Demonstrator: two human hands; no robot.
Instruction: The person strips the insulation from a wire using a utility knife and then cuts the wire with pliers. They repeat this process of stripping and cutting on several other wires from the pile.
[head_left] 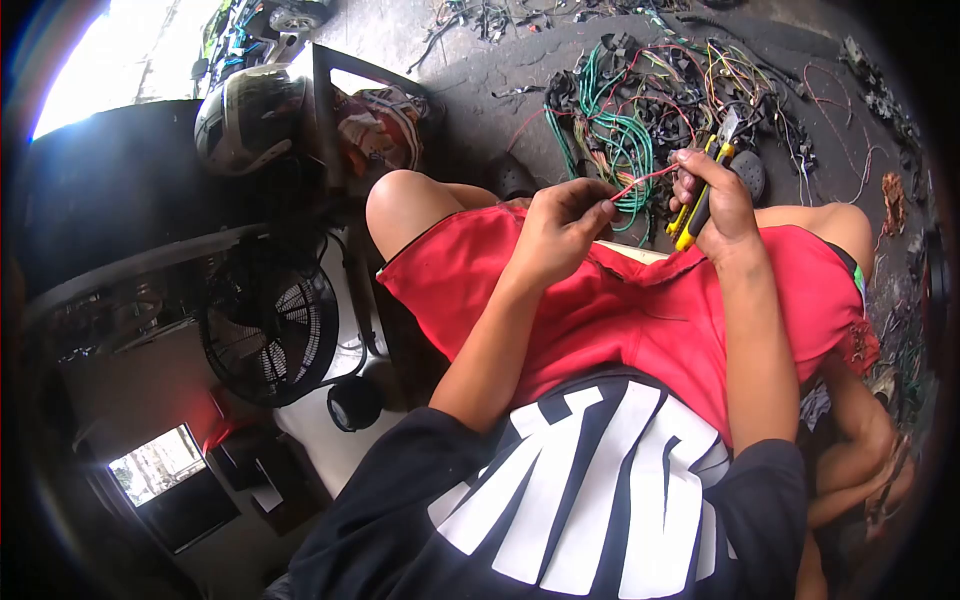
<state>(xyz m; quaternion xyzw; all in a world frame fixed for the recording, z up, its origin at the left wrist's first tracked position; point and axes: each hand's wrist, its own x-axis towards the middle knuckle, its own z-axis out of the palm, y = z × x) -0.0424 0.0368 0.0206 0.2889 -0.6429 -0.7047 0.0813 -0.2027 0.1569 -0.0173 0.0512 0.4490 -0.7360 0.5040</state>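
A thin red wire [645, 183] stretches between my two hands above my lap. My left hand [568, 228] is closed, pinching one end of it between thumb and fingers. My right hand [722, 208] is closed too, with the wire at its thumb and fingertip. Across that same palm lies a yellow-and-black utility knife [692, 222], its silver blade pointing away from me; the fingers partly cover it. Just beyond my hands a tangled heap of wires [625, 125], green, red, yellow and black, rests on the dark floor.
A helmet [250, 118] sits on the left near a dark frame and a patterned cloth [385, 130]. A black fan [270, 320] stands at the left. Loose wire scraps [860, 150] lie at the far right. Another person's arm [850, 450] shows at the lower right.
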